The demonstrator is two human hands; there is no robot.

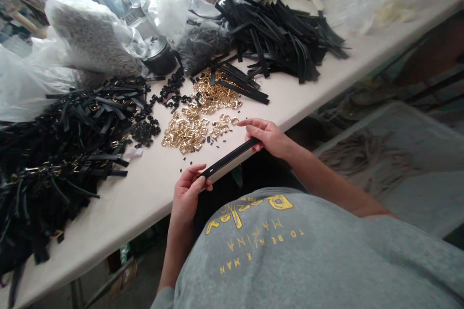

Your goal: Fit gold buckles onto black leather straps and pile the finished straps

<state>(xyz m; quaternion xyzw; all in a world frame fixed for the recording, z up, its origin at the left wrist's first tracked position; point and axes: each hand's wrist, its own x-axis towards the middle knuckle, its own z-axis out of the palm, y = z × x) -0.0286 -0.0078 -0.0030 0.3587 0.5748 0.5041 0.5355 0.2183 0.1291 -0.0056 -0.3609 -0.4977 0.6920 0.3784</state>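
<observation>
A black strap (232, 155) is stretched between my two hands over the near table edge, with a small light slot near its left end. My left hand (189, 187) pinches that left end between thumb and fingers. At the other end, my right hand (268, 136) grips the strap, its index finger reaching out toward the metal pieces. Just beyond the strap lie heaps of gold-coloured buckle frames (184, 133), with a further heap of them (217, 91) behind. Small black bits are scattered around the heaps.
Black straps with gold buckles (68, 145) pile up at the left. Loose black straps (282, 34) lie at the back. Small black loops (145, 131), a dark tin (159, 55) and a filled plastic bag (94, 29) stand on the table (145, 203). Below right is a bin (398, 154).
</observation>
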